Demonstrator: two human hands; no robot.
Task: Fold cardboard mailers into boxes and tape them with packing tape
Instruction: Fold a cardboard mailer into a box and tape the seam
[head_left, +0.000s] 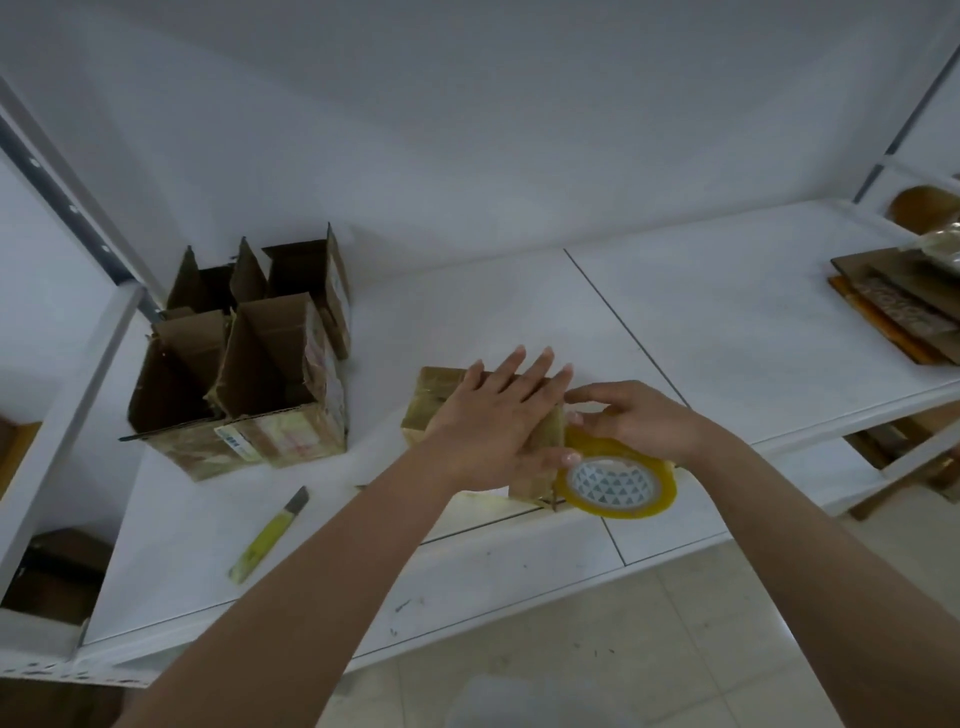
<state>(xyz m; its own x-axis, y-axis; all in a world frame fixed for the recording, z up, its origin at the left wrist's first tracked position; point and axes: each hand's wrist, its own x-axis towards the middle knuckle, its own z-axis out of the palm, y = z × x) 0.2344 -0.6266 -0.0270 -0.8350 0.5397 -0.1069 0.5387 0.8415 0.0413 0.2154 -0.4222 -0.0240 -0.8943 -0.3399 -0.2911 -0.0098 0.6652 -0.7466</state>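
A small cardboard box (431, 402), glossy with tape, lies on the white shelf (519, 312) in the middle. My left hand (493, 415) presses flat on its top with straight fingers, the thumb at the box's right end. A yellowish roll of packing tape (618, 480) sits against that right end. My right hand (639, 421) reaches from the right and pinches the roll's upper edge between curled fingers and thumb. Most of the box is hidden under my left hand.
Several open brown boxes (249, 364) with upright flaps stand at the left. A yellow utility knife (270, 535) lies near the front edge. Flat cardboard sheets (898, 306) are stacked at the far right. A metal upright (57, 187) rises at the left.
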